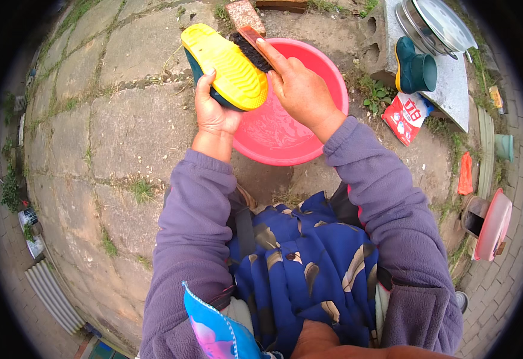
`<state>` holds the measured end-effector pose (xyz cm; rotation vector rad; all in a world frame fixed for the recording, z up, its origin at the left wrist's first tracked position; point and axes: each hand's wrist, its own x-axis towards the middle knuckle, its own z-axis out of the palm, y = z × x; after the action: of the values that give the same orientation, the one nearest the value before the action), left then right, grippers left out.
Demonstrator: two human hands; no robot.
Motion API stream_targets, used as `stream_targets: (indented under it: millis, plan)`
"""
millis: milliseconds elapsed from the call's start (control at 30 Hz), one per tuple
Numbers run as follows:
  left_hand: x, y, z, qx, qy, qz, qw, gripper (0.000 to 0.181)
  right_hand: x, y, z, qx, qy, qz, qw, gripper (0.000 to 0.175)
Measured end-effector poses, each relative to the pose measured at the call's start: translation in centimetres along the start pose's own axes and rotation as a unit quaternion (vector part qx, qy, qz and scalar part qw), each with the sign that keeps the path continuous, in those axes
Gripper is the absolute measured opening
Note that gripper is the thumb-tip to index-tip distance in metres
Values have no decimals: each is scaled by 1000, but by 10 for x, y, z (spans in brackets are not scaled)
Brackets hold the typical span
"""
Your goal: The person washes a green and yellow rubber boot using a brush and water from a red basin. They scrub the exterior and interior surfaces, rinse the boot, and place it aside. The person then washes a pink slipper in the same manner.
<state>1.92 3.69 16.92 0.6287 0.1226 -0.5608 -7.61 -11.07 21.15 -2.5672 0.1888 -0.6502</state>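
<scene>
My left hand (pixel 216 105) grips a dark green rubber boot (pixel 195 72) near one end, with its yellow ridged sole (pixel 225 67) turned up towards me. In my right hand (pixel 299 83) is a scrubbing brush with a reddish-brown back (pixel 256 41). Its dark bristles (pixel 250 51) lie against the right edge of the sole. My right index finger stretches along the back of the brush. Beneath both hands stands a red plastic basin (pixel 279 155) with water (pixel 279 130) in it. The boot is held over the basin's left rim.
A second green boot (pixel 416 67) lies on a grey slab (pixel 452 85) at right, beside a metal pot with a lid (pixel 445 22). Below is a red and white packet (pixel 406 116). A pink basin (pixel 495 224) stands far right. A brick (pixel 245 17) lies behind the red basin.
</scene>
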Motion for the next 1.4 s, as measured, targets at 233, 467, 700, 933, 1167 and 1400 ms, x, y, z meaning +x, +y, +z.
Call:
stream_targets:
  millis: [233,467,700,933,1167,1400]
  plan:
    - [0,19,3,9,50,26,998,55,-24,-24,-6,58,-220,-17,974,72]
    - [-11,-5,7,64,-22,-32,997,50,12,-1,-15,67,-111,17,991,65]
    - [-4,3,-7,86,-77,-57,992,45,-2,8,-5,75,-74,-14,994,65]
    - [1,4,0,82,6,-46,996,51,-13,5,-15,42,-186,33,981,69]
    - [-4,-5,4,10,-28,-37,999,49,-13,22,10,42,-28,-68,996,70]
    - [-12,-7,5,40,-107,-71,991,62,5,50,16,394,-45,196,897,75]
